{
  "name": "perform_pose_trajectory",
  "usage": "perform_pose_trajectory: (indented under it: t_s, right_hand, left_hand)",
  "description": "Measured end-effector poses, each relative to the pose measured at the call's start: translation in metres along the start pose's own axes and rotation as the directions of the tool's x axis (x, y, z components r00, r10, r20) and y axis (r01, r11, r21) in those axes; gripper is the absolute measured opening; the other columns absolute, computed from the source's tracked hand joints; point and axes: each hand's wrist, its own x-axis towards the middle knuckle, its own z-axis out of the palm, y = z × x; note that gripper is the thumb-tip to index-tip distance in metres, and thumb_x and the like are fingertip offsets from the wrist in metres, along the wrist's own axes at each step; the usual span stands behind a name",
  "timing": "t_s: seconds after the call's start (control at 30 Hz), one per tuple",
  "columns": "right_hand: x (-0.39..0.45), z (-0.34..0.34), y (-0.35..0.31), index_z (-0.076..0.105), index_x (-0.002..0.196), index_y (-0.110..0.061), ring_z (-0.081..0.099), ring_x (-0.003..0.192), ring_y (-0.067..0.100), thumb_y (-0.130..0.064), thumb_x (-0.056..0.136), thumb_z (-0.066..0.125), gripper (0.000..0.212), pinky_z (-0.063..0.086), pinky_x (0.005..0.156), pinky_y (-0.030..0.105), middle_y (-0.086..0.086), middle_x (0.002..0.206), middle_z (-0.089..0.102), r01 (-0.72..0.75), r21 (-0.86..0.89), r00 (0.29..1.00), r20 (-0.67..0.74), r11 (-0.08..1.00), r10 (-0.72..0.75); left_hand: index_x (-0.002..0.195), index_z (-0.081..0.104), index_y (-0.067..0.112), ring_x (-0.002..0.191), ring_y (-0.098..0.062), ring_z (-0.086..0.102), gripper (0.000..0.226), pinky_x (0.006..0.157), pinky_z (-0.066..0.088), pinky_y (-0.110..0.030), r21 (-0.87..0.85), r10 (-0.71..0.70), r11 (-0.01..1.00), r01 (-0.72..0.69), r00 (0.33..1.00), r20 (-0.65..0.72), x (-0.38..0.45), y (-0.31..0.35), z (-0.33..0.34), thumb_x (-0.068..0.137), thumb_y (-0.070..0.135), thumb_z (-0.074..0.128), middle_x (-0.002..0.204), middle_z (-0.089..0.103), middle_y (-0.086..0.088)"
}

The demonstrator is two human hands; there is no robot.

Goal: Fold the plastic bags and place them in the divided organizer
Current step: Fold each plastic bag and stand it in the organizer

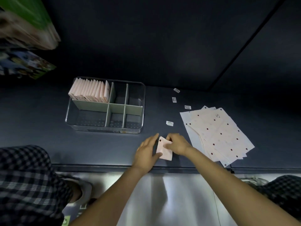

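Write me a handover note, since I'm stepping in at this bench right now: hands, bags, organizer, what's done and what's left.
Left hand: flat, straight fingers pressing the left edge of the half-folded bag on the table.
Right hand: fingers on top of the same bag, working the fold; whether they pinch it cannot be told.
Organizer: clear, six compartments; the back-left one holds a row of folded bags standing upright, the other five look empty.
Unfolded bags: a loose flat stack to the right.
Small labels lie scattered between organizer and stack.
Left: finish this fold, file it, then fold the stack.
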Motion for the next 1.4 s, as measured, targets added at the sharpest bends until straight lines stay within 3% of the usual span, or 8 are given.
perform_pose_trajectory:
  t_s: [0.13, 0.3, 0.47, 0.57, 0.9, 1.07, 1.27, 1.4]
  right_hand:
    - [-0.022, -0.002, -0.014, 0.054, 0.077, -0.016, 0.051, 0.07, 0.012, -0.007, 0.087, 0.063, 0.016, 0.038, 0.058, 0.016, -0.001, 0.076, 0.056, 0.019, 0.664, 0.991, -0.11, 0.747, 0.073]
    - [-0.04, 0.004, -0.045, 0.058, 0.095, -0.009, 0.061, 0.084, 0.015, -0.006, 0.09, 0.058, 0.006, 0.049, 0.076, 0.024, 0.006, 0.091, 0.065, 0.04, 0.949, 0.996, -0.063, 0.313, 0.065]
    - [-0.042, -0.008, -0.076, 0.047, 0.116, -0.022, 0.05, 0.096, 0.007, -0.009, 0.082, 0.069, 0.043, 0.038, 0.083, 0.019, -0.01, 0.099, 0.061, 0.257, 0.513, 0.949, -0.293, 0.819, -0.114]
    - [-0.038, -0.016, -0.101, 0.065, 0.099, -0.024, 0.054, 0.089, 0.007, -0.016, 0.082, 0.068, 0.019, 0.038, 0.078, 0.02, -0.015, 0.081, 0.068, 0.365, 0.188, 0.907, -0.294, 0.912, -0.302]
    - [0.0, -0.031, -0.16, 0.068, 0.069, -0.025, 0.058, 0.063, 0.001, -0.01, 0.082, 0.063, 0.021, 0.049, 0.072, 0.022, -0.014, 0.063, 0.064, 0.292, 0.161, 0.908, -0.357, 0.943, -0.22]
    - [0.015, -0.027, -0.179, 0.068, 0.071, -0.017, 0.065, 0.072, 0.019, -0.009, 0.076, 0.057, 0.015, 0.054, 0.074, 0.033, -0.003, 0.064, 0.066, 0.201, 0.108, 0.904, -0.403, 0.974, -0.142]
    - [0.03, 0.005, -0.208, 0.062, 0.082, -0.006, 0.061, 0.08, 0.035, -0.007, 0.08, 0.048, 0.013, 0.04, 0.06, 0.03, 0.013, 0.084, 0.065, 0.088, -0.177, 0.852, -0.496, 0.98, -0.166]
    - [0.034, 0.026, -0.221, 0.064, 0.086, -0.007, 0.062, 0.088, 0.036, -0.014, 0.083, 0.052, 0.014, 0.047, 0.068, 0.036, 0.015, 0.09, 0.067, 0.065, -0.028, 0.886, -0.457, 0.998, -0.07]
  left_hand:
    - [0.133, 0.044, -0.004, 0.09, -0.018, 0.06, 0.053, 0.077, 0.047, -0.011, -0.721, -0.319, 0.656, 0.222, 0.948, 0.002, 0.008, 0.019, -0.025, 0.084, -0.003, 0.065, 0.104, 0.063, -0.016]
    - [0.09, 0.065, 0.012, 0.074, -0.009, 0.06, 0.009, 0.069, 0.048, -0.015, -0.885, -0.374, 0.358, 0.298, 0.914, 0.156, 0.008, 0.018, -0.069, 0.087, 0.004, 0.063, 0.077, 0.067, 0.001]
    - [0.082, 0.071, 0.002, 0.062, -0.004, 0.056, 0.005, 0.063, 0.045, -0.015, -0.532, -0.142, 0.839, 0.112, 0.99, -0.017, 0.009, -0.002, -0.124, 0.081, -0.002, 0.068, 0.069, 0.065, -0.002]
    - [0.067, 0.068, 0.025, 0.061, -0.002, 0.054, 0.022, 0.061, 0.04, -0.016, -0.233, 0.009, 0.972, -0.013, 1.0, -0.017, 0.01, -0.008, -0.154, 0.078, 0.006, 0.072, 0.067, 0.064, 0.008]
    - [0.086, 0.068, 0.003, 0.067, -0.009, 0.06, 0.009, 0.066, 0.047, -0.013, -0.496, -0.174, 0.859, 0.125, 0.983, -0.053, 0.013, -0.057, -0.186, 0.079, -0.001, 0.071, 0.079, 0.068, -0.012]
    - [0.079, 0.069, 0.018, 0.064, -0.006, 0.057, 0.009, 0.068, 0.048, -0.023, -0.276, -0.333, 0.933, 0.232, 0.849, -0.411, 0.018, -0.073, -0.18, 0.082, 0.009, 0.068, 0.071, 0.063, 0.005]
    - [0.097, 0.068, 0.025, 0.085, -0.013, 0.059, 0.012, 0.064, 0.043, -0.027, -0.117, -0.232, 0.973, 0.201, 0.836, -0.497, 0.011, -0.069, -0.156, 0.088, 0.02, 0.062, 0.087, 0.067, 0.009]
    - [0.106, 0.066, 0.021, 0.098, -0.021, 0.057, 0.018, 0.073, 0.048, -0.036, -0.084, -0.192, 0.981, 0.173, 0.848, -0.495, 0.01, -0.072, -0.155, 0.091, 0.018, 0.056, 0.103, 0.065, -0.001]
